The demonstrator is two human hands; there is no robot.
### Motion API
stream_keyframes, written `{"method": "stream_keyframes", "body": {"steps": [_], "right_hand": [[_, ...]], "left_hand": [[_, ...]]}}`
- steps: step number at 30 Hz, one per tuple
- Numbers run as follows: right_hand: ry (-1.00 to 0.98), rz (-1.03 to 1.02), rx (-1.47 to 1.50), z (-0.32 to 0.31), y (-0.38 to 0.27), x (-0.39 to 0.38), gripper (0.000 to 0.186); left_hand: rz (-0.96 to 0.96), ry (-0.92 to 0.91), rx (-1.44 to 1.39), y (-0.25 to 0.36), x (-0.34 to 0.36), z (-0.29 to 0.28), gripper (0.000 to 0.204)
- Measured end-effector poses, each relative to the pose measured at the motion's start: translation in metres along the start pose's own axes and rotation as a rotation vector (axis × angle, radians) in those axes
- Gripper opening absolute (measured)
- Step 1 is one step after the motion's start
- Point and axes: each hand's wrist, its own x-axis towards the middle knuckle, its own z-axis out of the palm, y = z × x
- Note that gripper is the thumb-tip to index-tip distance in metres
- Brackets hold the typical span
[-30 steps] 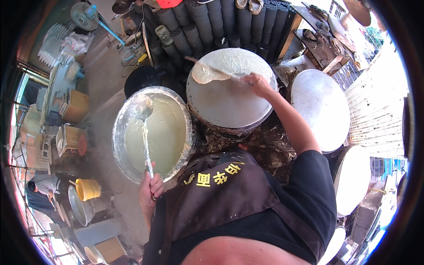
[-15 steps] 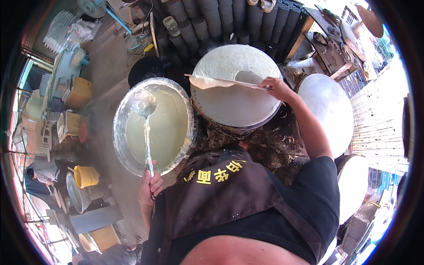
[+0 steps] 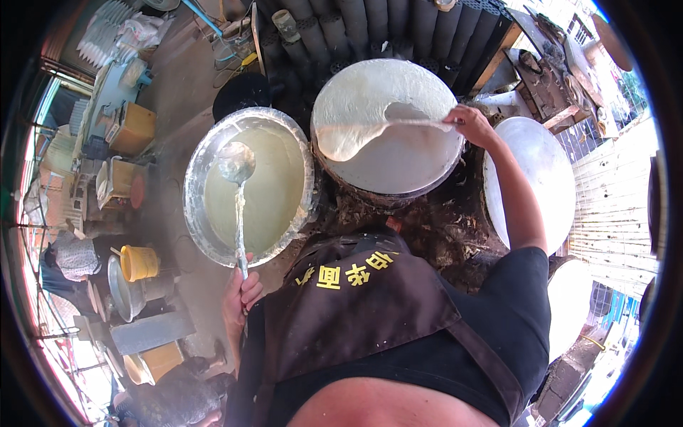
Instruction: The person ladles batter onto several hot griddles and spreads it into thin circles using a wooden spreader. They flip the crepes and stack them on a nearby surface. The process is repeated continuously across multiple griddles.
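My left hand (image 3: 243,290) is closed round the handle of a long metal ladle (image 3: 240,213), smeared with batter. Its bowl hangs over a wide metal basin (image 3: 191,192) holding pale, thin batter (image 3: 281,188). My right hand (image 3: 472,127) pinches one end of a long thin stick (image 3: 427,124), level above a round, cloth-like white steaming surface (image 3: 405,171). A thin whitish sheet (image 3: 347,144) clings to the stick, its left part sagging toward me. The sheet's far part still lies on the surface, with a dark gap (image 3: 404,111) showing near the stick.
Stacked black cylindrical briquettes (image 3: 356,32) stand behind the steamer. A round metal lid (image 3: 530,185) is at the right, near a cluttered wooden bench (image 3: 548,92). Leftward are a yellow bucket (image 3: 139,263) and a person (image 3: 75,256); another person (image 3: 178,398) is at lower left.
My right hand has moved slightly right and up with the stick. The sheet's left part now sags lower toward me. My left hand keeps the ladle over the basin.
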Motion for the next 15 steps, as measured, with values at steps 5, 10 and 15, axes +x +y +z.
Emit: {"method": "stream_keyframes", "body": {"steps": [5, 10, 15], "right_hand": [[0.052, -0.119, 0.044, 0.030, -0.011, 0.010, 0.024], [0.052, -0.125, -0.009, 0.017, -0.011, -0.062, 0.023], [0.221, 0.218, 0.150, 0.015, -0.026, -0.173, 0.033]], "left_hand": [[-0.050, -0.093, -0.076, -0.001, 0.006, -0.008, 0.040], [-0.112, -0.149, -0.105, 0.003, 0.018, -0.014, 0.040], [-0.170, -0.208, -0.096, 0.015, 0.028, -0.031, 0.040]]}}
